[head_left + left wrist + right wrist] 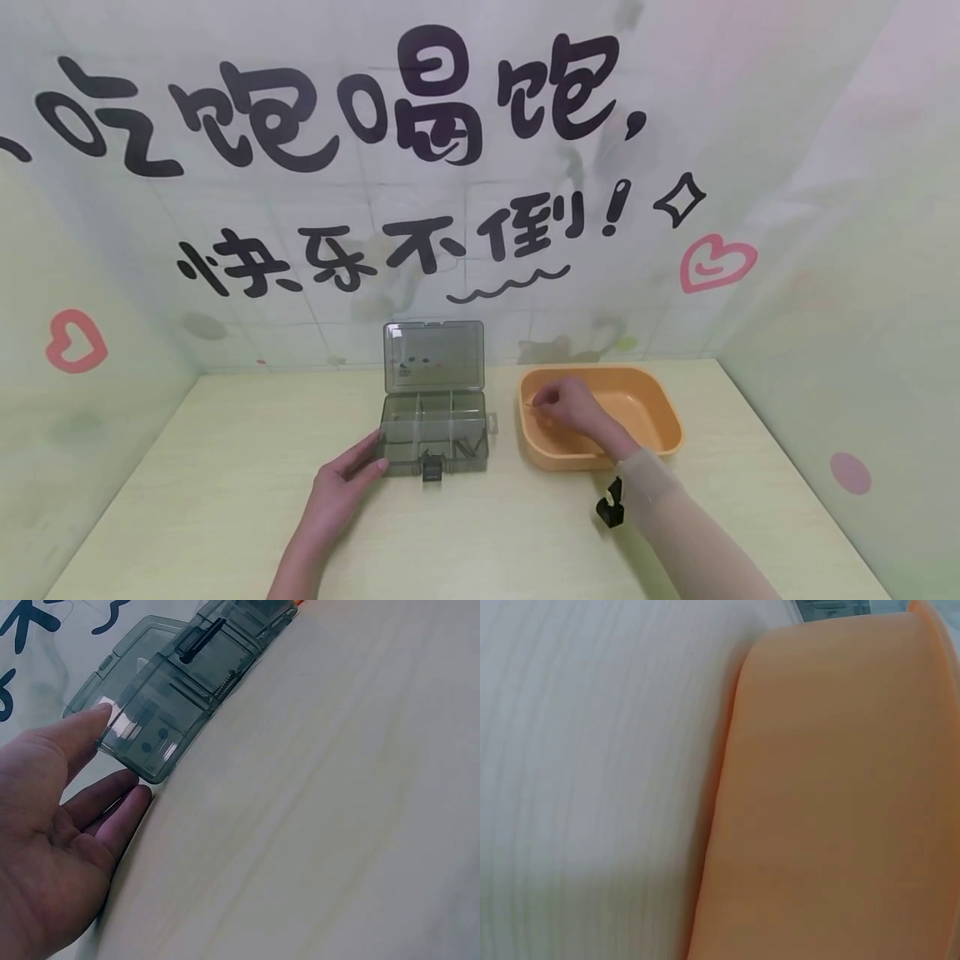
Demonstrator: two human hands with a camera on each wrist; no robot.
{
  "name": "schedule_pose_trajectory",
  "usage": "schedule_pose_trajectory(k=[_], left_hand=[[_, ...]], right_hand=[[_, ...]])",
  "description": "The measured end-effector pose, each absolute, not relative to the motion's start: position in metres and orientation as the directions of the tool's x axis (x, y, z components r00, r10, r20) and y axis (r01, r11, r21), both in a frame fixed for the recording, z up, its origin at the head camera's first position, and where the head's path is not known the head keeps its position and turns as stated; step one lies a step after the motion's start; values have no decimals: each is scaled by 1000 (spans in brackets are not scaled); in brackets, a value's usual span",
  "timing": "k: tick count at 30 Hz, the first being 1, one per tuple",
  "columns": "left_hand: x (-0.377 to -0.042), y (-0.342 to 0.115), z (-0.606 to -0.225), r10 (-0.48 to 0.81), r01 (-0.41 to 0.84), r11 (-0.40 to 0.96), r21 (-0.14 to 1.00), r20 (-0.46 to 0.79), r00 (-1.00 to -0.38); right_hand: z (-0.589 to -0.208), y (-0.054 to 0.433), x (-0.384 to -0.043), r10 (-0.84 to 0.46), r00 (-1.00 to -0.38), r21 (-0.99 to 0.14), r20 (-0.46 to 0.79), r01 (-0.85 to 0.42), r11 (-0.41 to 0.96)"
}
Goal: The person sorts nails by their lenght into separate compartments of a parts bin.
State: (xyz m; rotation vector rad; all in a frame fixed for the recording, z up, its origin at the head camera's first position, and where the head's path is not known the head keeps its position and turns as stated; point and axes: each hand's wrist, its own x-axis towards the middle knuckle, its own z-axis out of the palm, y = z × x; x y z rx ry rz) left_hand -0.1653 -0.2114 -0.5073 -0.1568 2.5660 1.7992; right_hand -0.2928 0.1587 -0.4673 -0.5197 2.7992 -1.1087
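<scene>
A smoky clear plastic compartment box (433, 429) stands on the table with its lid (434, 357) raised at the back. My left hand (341, 483) holds the box at its front left corner, thumb at the rim and fingers along the side, as the left wrist view shows. Small threaded screws (226, 682) show through the box's front wall. Over the left part of an orange basin (645, 417), my right hand (573, 406) has its thumb and fingertips together, pinching a small thin thing (529, 406) too tiny to identify. The right wrist view shows the basin's outer wall, not the hand.
A black latch (432, 468) is at the front of the box. The basin stands right of the box, a gap of table between them. Printed white sheets (465, 183) close off the back and both sides. A small black device (611, 504) hangs at the right wrist.
</scene>
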Motion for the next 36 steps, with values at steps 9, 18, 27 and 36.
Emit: schedule_pose_trajectory(k=[9,18,27,36], left_hand=[[-166,-212,-508,-78,-83,342,936,-60,-995],[-166,-212,-508,-77,-78,336,938,-55,-995],[-165,-212,-508,-81,-74,341,937,-50,-995],[-165,-212,-507,-72,-76,335,939,-54,-996]], right_hand=[[-455,156,-284,-318,-942,-722,106,-293,627],[-443,140,-274,-292,-934,-771,204,-337,541],[-443,116,-268,-264,-932,-798,247,-351,490],[-439,87,-263,-303,-926,-816,226,-349,460]])
